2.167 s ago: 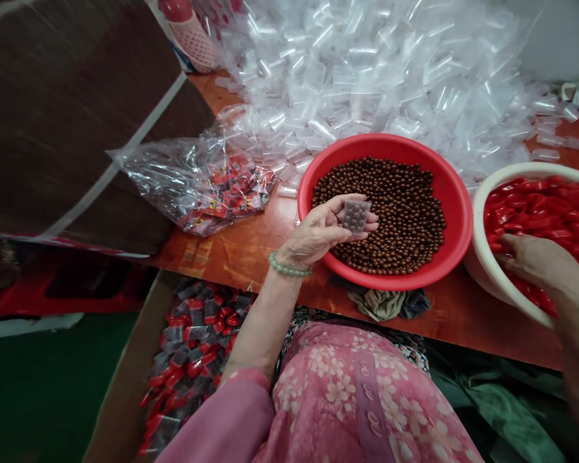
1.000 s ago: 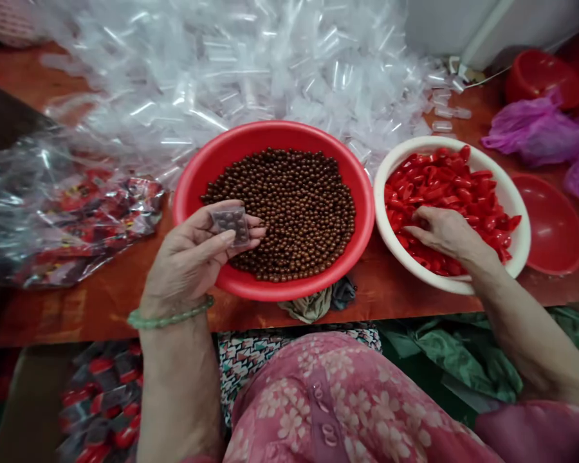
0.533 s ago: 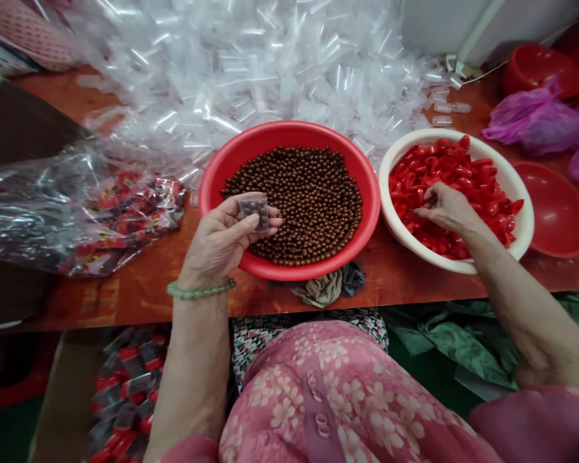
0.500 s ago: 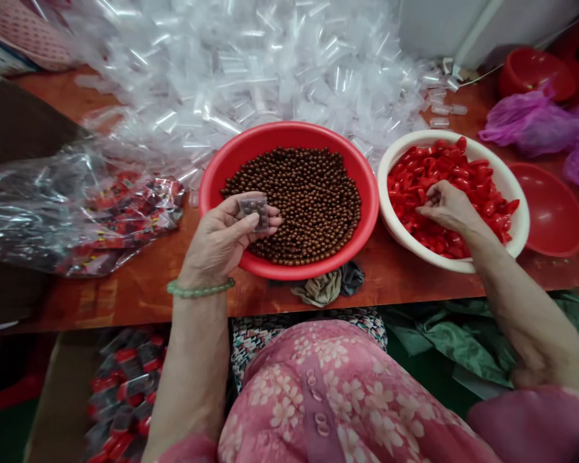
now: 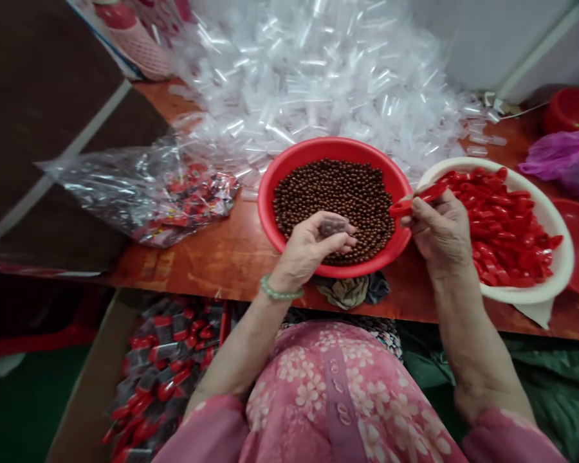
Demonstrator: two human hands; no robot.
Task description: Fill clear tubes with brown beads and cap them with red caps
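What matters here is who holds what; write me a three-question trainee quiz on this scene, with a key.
1. True or false: the left hand holds a small clear container with dark contents.

2. What fills the white basin?
A) brown balls
B) red plastic pieces
C) blue bottle caps

3. What does the right hand hold?

Key:
1. True
2. B
3. Red plastic; one piece or more is hard to tell.

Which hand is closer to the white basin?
Right. The right hand, holding red plastic, overlaps the left edge of the white basin in view; the left hand is farther off, partly over the red basin.
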